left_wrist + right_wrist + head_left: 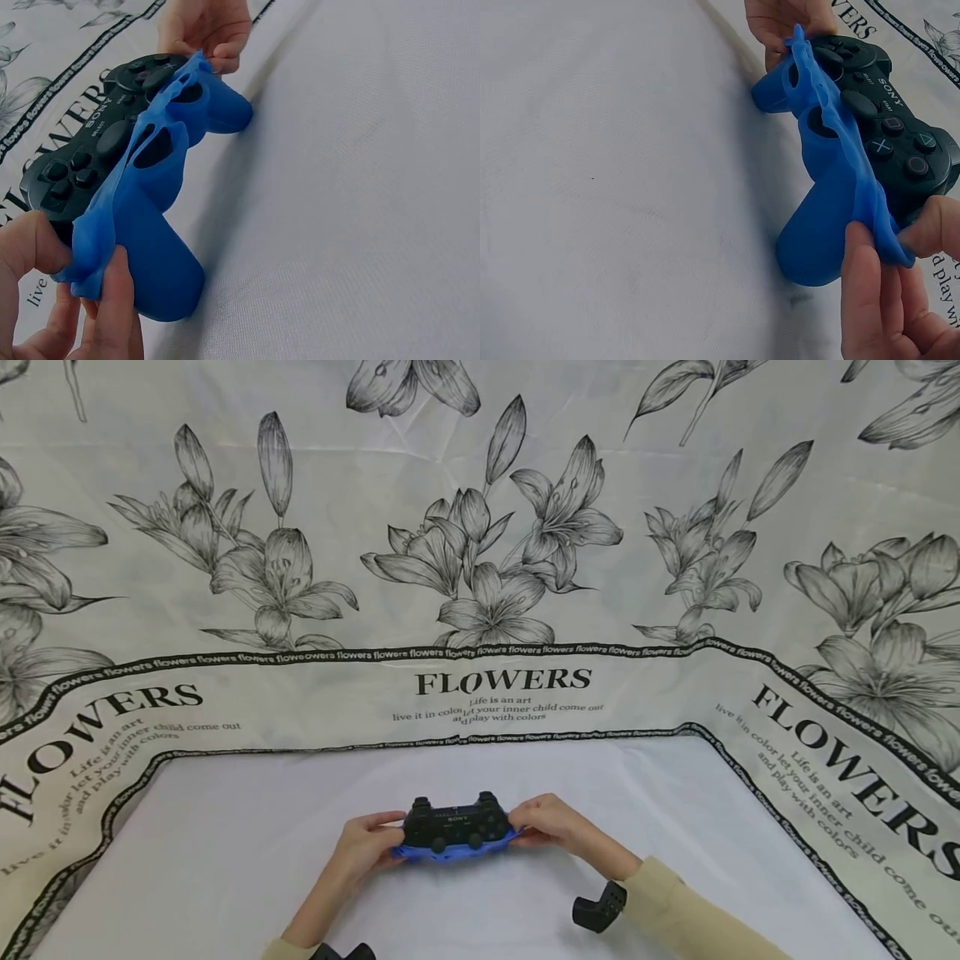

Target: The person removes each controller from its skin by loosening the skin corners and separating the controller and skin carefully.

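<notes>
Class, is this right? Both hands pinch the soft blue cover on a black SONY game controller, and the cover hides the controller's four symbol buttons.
Not quite: the four round black symbol buttons are exposed, not hidden, as the right wrist view shows. The rest stands: the left hand and right hand pinch the soft blue cover on the black SONY game controller.

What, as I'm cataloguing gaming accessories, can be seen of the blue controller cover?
The blue controller cover looks like soft, matte silicone, with two rounded grip pockets and large openings showing black beneath. It wraps the lower part of the black Sony gamepad; its front rim is bunched and wavy along the thumbsticks, leaving the buttons bare. The left hand and right hand pinch its opposite ends over the white cloth.
</notes>
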`<state>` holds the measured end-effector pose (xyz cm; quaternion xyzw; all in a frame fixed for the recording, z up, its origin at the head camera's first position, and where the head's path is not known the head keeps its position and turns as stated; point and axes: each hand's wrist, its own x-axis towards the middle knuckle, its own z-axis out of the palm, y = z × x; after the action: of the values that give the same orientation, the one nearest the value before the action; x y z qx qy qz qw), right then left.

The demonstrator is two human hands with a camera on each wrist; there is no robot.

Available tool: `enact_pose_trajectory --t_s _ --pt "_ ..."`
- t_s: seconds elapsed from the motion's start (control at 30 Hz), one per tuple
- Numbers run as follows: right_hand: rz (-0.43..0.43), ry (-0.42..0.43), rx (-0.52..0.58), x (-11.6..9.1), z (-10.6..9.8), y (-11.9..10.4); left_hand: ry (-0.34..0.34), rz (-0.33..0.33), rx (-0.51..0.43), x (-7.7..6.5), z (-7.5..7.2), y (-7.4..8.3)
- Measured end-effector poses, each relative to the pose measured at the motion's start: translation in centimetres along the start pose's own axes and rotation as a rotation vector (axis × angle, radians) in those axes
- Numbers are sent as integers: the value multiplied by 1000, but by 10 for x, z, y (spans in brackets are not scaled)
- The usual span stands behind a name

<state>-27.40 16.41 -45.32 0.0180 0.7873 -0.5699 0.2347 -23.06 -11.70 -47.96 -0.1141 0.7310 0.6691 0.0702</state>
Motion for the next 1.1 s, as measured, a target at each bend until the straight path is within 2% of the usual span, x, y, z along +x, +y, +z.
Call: enact_pose_trajectory --t_s 0.4,0.67,0.9,1.1 --pt "58 -32 34 8 0 2 16 19 -22 9 -1 -6" --pt "73 -62 61 7 -1 9 25 19 -9 7 1 -9" --pt "42 -67 62 7 2 12 50 24 11 5 1 -12" --pt "19 -36 41 8 5 12 67 47 80 5 0 -12"
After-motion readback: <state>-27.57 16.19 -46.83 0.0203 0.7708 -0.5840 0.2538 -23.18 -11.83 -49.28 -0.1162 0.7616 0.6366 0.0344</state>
